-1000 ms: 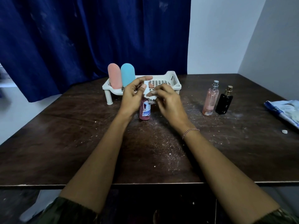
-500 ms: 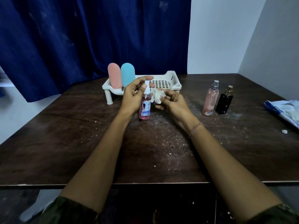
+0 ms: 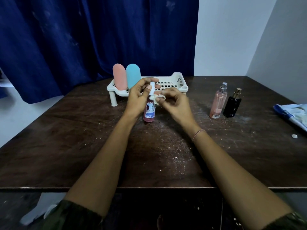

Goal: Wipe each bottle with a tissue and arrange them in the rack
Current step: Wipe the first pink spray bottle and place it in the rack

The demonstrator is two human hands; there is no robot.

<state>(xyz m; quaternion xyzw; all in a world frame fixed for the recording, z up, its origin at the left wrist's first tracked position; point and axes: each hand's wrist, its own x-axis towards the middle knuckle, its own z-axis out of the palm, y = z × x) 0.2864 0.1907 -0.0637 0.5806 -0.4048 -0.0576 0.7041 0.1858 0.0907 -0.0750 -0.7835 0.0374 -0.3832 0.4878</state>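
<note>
1. Pink spray bottle (image 3: 149, 112) stood upright in front of the person. The left hand (image 3: 138, 98) had its fingers curled round the neck and upper body. The labelled lower half hung below those fingers, with the base at or just above the table (image 3: 83, 138); I could not tell which.
2. That grip sat high. A hard rub lower down could have swung the base out or tipped the bottle from the fingers.
3. The right hand (image 3: 174, 105) pinched a small crumpled tissue (image 3: 157, 98) against the bottle's shoulder, just beside the left thumb. The wad looked tiny and ragged, so it might have shredded, and the tabletop already carried white crumbs.
4. The left fingertips lay close to the white spray head, so a squeeze there could have fired a spray.
5. Just beyond the fingertips sat the white rack (image 3: 176, 83), with a pink capsule bottle (image 3: 119, 76) and a blue capsule bottle (image 3: 132, 74) standing at its far-left end. A careless reach might have knocked them over.
6. Well right of the right fingers, a peach perfume bottle (image 3: 218, 103) and a black perfume bottle (image 3: 232, 105) stood close together, so grabbing one could have toppled the other.
</note>
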